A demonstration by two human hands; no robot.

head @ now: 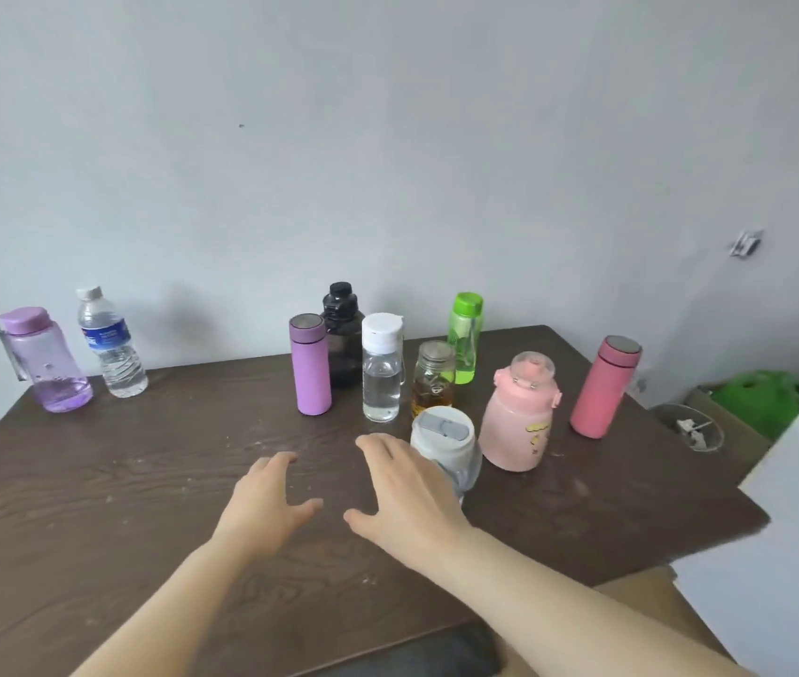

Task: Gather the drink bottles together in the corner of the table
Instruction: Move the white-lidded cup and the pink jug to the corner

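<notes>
Several drink bottles stand on a dark wooden table. Far left: a clear purple bottle and a clear water bottle. Middle: a purple flask, a black bottle, a clear white-capped bottle, a small amber jar and a green bottle. Right: a pale pink jug and a pink flask. My right hand rests open against the left side of a white grey-lidded bottle. My left hand hovers open over the table.
A grey wall runs behind the table. Off the right edge, a clear bowl and a green object lie on a cardboard box. A white panel stands at the near right. A dark object sits by the front edge.
</notes>
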